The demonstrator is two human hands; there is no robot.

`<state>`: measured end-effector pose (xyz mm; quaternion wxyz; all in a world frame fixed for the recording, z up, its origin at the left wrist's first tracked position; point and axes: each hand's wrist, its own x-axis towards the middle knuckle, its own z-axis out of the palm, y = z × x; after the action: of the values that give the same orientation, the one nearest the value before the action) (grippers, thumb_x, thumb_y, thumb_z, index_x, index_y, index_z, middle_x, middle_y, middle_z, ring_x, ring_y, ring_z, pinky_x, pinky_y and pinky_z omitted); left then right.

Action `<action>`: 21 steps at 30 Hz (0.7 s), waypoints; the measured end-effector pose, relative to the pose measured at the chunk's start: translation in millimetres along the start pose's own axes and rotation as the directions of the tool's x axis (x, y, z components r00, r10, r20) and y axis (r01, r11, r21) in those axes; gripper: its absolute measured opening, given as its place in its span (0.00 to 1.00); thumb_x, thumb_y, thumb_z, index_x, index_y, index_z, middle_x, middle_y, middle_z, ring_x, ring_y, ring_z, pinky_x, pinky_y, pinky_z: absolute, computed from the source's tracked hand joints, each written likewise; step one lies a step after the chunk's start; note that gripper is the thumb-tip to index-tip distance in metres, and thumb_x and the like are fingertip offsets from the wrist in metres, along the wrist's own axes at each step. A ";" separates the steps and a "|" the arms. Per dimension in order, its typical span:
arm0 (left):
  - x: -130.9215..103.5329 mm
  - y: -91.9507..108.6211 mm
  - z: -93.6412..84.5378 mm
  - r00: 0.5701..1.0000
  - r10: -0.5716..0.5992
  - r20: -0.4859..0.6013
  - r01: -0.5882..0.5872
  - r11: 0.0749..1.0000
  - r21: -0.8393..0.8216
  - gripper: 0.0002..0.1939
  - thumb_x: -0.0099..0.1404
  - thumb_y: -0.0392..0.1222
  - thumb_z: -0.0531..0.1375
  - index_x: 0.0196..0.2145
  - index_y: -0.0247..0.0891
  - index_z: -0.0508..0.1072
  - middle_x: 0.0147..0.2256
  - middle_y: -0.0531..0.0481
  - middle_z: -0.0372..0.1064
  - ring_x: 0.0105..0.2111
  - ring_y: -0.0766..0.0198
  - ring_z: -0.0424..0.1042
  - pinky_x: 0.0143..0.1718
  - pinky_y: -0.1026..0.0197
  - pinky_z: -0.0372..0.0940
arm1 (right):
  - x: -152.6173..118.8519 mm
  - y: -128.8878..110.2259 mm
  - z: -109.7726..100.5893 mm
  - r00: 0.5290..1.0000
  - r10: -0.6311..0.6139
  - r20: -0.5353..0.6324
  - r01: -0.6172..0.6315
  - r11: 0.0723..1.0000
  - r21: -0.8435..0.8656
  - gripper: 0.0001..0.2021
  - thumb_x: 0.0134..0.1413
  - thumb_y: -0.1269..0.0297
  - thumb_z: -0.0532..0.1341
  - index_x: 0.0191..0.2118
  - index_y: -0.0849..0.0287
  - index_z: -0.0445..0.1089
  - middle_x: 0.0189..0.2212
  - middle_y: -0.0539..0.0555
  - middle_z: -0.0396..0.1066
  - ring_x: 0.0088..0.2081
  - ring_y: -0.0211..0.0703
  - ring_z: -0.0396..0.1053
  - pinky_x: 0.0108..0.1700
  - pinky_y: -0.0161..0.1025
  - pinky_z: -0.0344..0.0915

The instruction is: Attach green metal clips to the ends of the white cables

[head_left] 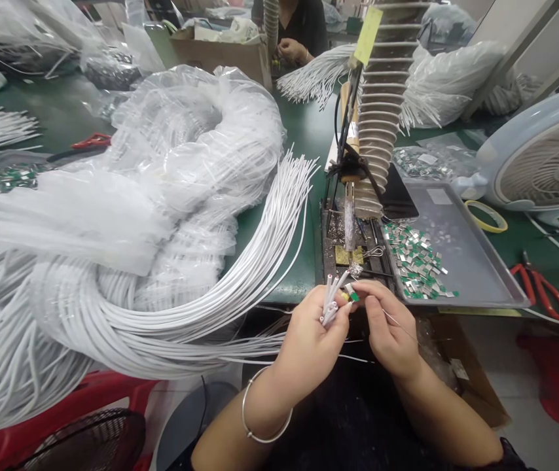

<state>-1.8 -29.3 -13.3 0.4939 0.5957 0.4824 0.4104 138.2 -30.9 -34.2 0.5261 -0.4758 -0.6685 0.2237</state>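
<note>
My left hand (pixel 309 343) is closed around the ends of several white cables (pixel 331 294). At its fingertips is a small connector (pixel 354 296) with a green board and a metal shell. My right hand (pixel 391 330) pinches a thin solder wire (pixel 397 322), its fingers close to that connector. Just above both hands, a soldering iron (pixel 349 216) is fixed upright with its tip pointing down. The exact contact between connector, cable and solder is too small to make out.
Bundled white cables (pixel 162 314), partly in plastic, fill the left side. A grey tray (pixel 476 261) holds many connectors (pixel 417 261) at right. Nearby are a ribbed duct (pixel 385 98), a fan (pixel 549 144), red-handled cutters (pixel 539 288) and yellow tape (pixel 486 216). A person (pixel 294 39) sits opposite.
</note>
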 end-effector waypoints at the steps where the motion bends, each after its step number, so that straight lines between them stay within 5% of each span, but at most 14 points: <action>1: 0.5 0.1 0.2 1.000 -0.013 0.002 0.013 1.000 0.000 0.03 0.63 0.37 0.54 0.32 0.38 0.67 0.34 0.48 0.66 0.34 0.63 0.67 0.39 0.60 0.62 | -0.7 0.8 0.9 1.000 0.010 -0.016 -0.010 1.000 0.008 0.12 0.60 0.70 0.50 0.45 0.56 0.68 0.38 0.55 0.74 0.37 0.40 0.73 0.37 0.38 0.73; 5: 4.2 1.4 0.5 0.999 -0.041 0.004 0.041 0.999 0.000 0.03 0.62 0.38 0.54 0.31 0.38 0.66 0.31 0.49 0.66 0.31 0.63 0.66 0.35 0.61 0.62 | -3.4 5.7 4.7 0.994 0.052 -0.101 -0.042 0.995 0.095 0.13 0.61 0.69 0.49 0.50 0.57 0.61 0.37 0.55 0.75 0.31 0.38 0.73 0.33 0.38 0.74; 9: 9.1 1.7 0.7 0.998 -0.061 -0.027 0.061 0.998 0.005 0.04 0.62 0.39 0.53 0.30 0.38 0.64 0.32 0.49 0.66 0.29 0.64 0.64 0.33 0.61 0.61 | -2.4 8.6 4.9 0.988 0.047 -0.148 -0.033 0.994 0.101 0.09 0.61 0.71 0.50 0.44 0.56 0.64 0.35 0.52 0.74 0.30 0.37 0.73 0.34 0.38 0.73; 21: 21.2 3.2 2.6 0.996 -0.016 -0.087 0.015 1.000 -0.008 0.02 0.61 0.37 0.54 0.32 0.38 0.66 0.32 0.50 0.66 0.30 0.64 0.65 0.34 0.62 0.61 | 6.2 8.1 1.5 0.991 -0.084 -0.101 0.086 0.996 0.022 0.09 0.59 0.73 0.52 0.39 0.56 0.69 0.38 0.55 0.74 0.35 0.41 0.74 0.36 0.42 0.74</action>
<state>5.4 -9.1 -10.4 0.4778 0.5716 0.5065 0.4341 140.1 -21.5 -38.2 0.5741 -0.4505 -0.6580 0.1857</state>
